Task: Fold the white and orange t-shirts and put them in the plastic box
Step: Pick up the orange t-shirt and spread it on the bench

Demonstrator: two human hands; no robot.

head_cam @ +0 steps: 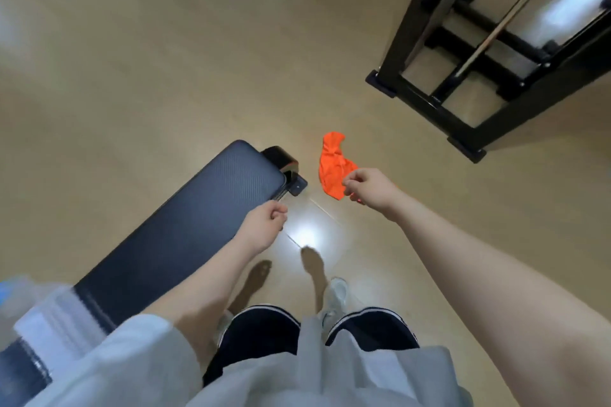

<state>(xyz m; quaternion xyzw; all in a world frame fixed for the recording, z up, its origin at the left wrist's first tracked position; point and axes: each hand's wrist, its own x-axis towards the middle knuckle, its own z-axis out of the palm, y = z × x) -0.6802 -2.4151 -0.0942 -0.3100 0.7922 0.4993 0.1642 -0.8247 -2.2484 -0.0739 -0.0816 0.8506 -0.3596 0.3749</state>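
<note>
1 orange tee [334,165], 2 hands

Orange t-shirt [334,168] lies crumpled on the floor [165,59].
</note>
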